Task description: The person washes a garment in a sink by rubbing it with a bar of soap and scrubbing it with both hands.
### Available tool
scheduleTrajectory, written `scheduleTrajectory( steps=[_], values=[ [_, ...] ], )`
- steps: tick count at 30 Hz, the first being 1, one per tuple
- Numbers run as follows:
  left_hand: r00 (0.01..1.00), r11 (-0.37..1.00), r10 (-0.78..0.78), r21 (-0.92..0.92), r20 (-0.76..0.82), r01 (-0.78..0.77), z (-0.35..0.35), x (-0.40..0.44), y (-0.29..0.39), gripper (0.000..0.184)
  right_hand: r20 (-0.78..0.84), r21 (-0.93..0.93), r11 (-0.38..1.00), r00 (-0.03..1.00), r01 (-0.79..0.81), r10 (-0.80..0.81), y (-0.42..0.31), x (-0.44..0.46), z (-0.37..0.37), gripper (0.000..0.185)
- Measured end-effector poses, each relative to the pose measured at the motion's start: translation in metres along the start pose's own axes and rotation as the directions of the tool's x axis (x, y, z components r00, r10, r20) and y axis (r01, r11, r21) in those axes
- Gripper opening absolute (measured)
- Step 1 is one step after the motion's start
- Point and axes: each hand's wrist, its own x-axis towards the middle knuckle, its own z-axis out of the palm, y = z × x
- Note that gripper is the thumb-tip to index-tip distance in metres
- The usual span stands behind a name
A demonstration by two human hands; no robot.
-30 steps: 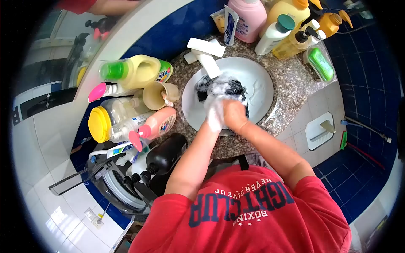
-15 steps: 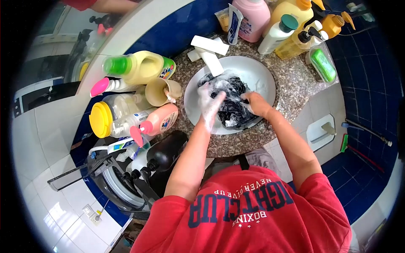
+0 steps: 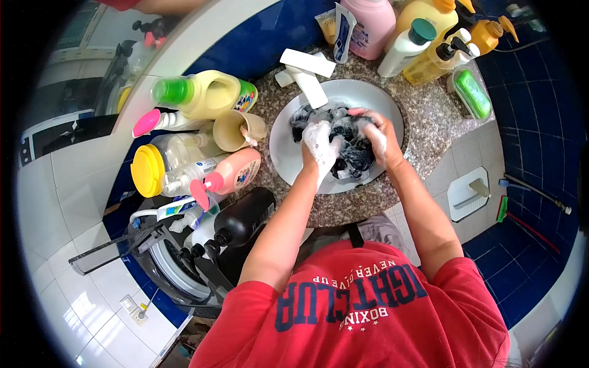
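A wet black cloth (image 3: pixel 354 152) with white suds lies bunched in the oval white basin (image 3: pixel 283 161). Foam covers my left hand (image 3: pixel 321 146), which presses on the cloth's left side with its fingers wrapped round part of it. My right hand (image 3: pixel 381 136) curves round the cloth's right side, suds on its fingers, gripping its edge. Just beyond the cloth, the white faucet (image 3: pixel 311 89) reaches over the basin's back rim.
Left of the basin stand a green-capped bottle (image 3: pixel 211 92), a beige cup (image 3: pixel 236 130), a yellow-lidded jar (image 3: pixel 148 170) and a pink pump bottle (image 3: pixel 236 172). Several bottles and a green soap box (image 3: pixel 471 93) line the granite counter (image 3: pixel 429 116) at the back right.
My hands were together over the cloth, then moved apart. Now both close in on its two sides, the right one further up and bent over it. The cloth is bunched more tightly.
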Motion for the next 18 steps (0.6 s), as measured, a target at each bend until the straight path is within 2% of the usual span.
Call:
scheduleTrajectory(
  steps=[1,3,4,5,6,7,8,9,10,11,12,13,15,16,17,18],
  values=[
    [1.000,1.000,0.000,-0.001,0.000,0.000,0.002,-0.001,-0.003,0.032,-0.047,0.124,0.991,0.998,-0.039,0.045,0.008,0.003,-0.002,0.024],
    [0.993,0.898,-0.088,-0.438,-0.076,0.046,0.009,-0.004,-0.009,0.025,-0.246,0.081,0.997,0.969,0.011,0.009,0.031,0.014,-0.012,0.021],
    [0.988,0.690,-0.151,-0.711,0.040,0.134,0.012,-0.009,-0.010,0.027,-0.250,0.080,0.997,0.968,0.010,0.010,0.042,0.016,-0.013,0.021],
    [0.988,0.690,-0.150,-0.711,0.041,0.134,0.009,-0.011,-0.005,0.027,-0.357,-0.142,0.988,0.928,0.060,-0.107,0.048,0.019,-0.008,0.021],
    [0.952,0.292,-0.269,-0.929,0.149,0.228,0.003,-0.012,0.006,0.028,-0.430,-0.361,0.929,0.870,0.080,-0.242,0.043,0.020,0.004,0.022],
    [0.899,-0.170,-0.325,-0.953,0.294,0.251,-0.003,-0.011,0.017,0.030,-0.331,-0.455,0.878,0.886,0.150,-0.323,0.040,0.015,0.014,0.025],
    [0.901,-0.224,-0.343,-0.955,0.264,0.195,-0.008,-0.009,0.025,0.032,-0.184,-0.559,0.803,0.915,0.204,-0.360,0.033,0.008,0.026,0.026],
    [0.759,-0.376,-0.476,-0.883,0.445,0.282,-0.008,-0.009,0.026,0.028,-0.014,-0.552,0.767,0.916,0.328,-0.401,0.017,-0.002,0.045,0.024],
    [0.915,-0.279,-0.207,-0.917,0.348,0.286,0.015,-0.012,-0.003,0.027,0.155,-0.674,0.611,0.888,0.415,-0.433,0.009,-0.011,0.061,0.025],
    [0.965,-0.189,0.098,-0.948,0.243,0.258,0.018,-0.012,-0.009,0.026,0.323,-0.758,0.393,0.823,0.521,-0.467,0.016,-0.018,0.072,0.019],
    [0.927,-0.626,0.142,-0.694,0.346,0.355,0.024,-0.013,-0.013,0.028,0.329,-0.784,0.377,0.845,0.493,-0.422,0.020,-0.021,0.075,0.019],
    [0.926,-0.625,0.145,-0.693,0.350,0.360,0.032,-0.015,-0.014,0.028,0.333,-0.807,0.360,0.865,0.468,-0.376,0.023,-0.022,0.077,0.019],
    [0.919,-0.402,-0.184,-0.880,0.348,0.253,0.044,-0.017,-0.006,0.029,0.066,-0.955,0.277,0.986,0.107,-0.152,0.062,0.012,0.052,0.014],
    [0.887,-0.288,-0.274,-0.912,0.372,0.293,0.032,-0.013,0.012,0.027,-0.073,-0.898,0.441,0.985,0.004,-0.159,0.053,0.023,0.040,0.018],
    [0.851,-0.172,-0.362,-0.925,0.380,0.339,0.019,-0.007,0.029,0.026,-0.126,-0.887,0.457,0.987,-0.066,-0.101,0.047,0.034,0.030,0.018],
    [0.845,-0.190,-0.366,-0.920,0.391,0.343,0.024,-0.008,0.021,0.028,-0.132,-0.874,0.483,0.981,-0.046,-0.145,0.047,0.031,0.033,0.017]
  ],
)
